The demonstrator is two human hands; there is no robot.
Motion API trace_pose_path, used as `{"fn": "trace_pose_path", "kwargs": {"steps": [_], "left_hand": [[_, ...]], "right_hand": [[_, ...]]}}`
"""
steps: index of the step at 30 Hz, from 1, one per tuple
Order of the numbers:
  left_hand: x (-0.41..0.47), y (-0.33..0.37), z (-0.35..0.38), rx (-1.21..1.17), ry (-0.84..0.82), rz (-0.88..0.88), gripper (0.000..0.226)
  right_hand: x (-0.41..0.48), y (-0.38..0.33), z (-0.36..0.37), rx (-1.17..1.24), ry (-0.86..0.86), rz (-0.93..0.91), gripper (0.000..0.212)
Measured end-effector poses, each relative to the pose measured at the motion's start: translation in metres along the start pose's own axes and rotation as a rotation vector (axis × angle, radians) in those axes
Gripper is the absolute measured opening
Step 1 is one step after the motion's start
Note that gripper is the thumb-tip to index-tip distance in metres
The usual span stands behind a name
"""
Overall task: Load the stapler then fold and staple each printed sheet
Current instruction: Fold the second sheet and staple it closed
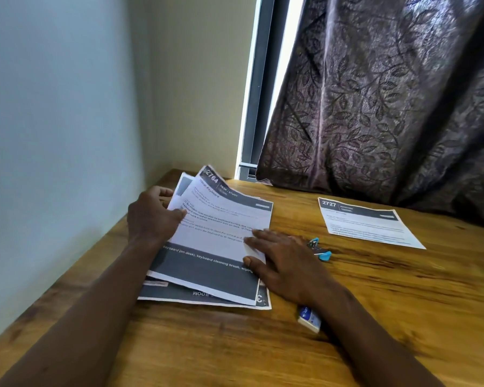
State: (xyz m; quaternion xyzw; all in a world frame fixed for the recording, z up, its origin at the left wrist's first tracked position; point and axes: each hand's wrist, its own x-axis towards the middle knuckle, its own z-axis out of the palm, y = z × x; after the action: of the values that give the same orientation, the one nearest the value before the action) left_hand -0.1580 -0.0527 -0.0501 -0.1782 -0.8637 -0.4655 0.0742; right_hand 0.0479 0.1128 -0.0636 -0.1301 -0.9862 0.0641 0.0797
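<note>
A small pile of printed sheets [207, 277] with dark header bands lies on the wooden desk [375, 303] near the left wall. My left hand [151, 216] grips the left edge of the top sheet [221, 219], marked 2764, and lifts its far end off the pile. My right hand [285, 261] lies flat with fingers spread on that sheet's right edge. A small blue and metal stapler [319, 250] lies on the desk just right of my right hand. One folded sheet [366, 222], marked 2727, lies apart at the right.
A small white and blue staple box [309, 319] lies beside my right forearm. A dark patterned curtain [389, 107] hangs over the desk's far right edge, next to a bright window gap. A pale wall borders the desk on the left.
</note>
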Motion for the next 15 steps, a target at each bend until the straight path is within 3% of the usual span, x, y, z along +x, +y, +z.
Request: {"fn": "trace_pose_path", "kwargs": {"steps": [7,15], "left_hand": [[-0.005,0.008,-0.002,0.070,0.125,0.106,0.016],[-0.009,0.018,-0.004,0.093,0.229,0.202,0.022]], "right_hand": [[-0.001,-0.001,-0.002,0.018,0.014,0.012,0.057],[-0.003,-0.001,-0.002,0.029,0.034,0.019,0.057]]}}
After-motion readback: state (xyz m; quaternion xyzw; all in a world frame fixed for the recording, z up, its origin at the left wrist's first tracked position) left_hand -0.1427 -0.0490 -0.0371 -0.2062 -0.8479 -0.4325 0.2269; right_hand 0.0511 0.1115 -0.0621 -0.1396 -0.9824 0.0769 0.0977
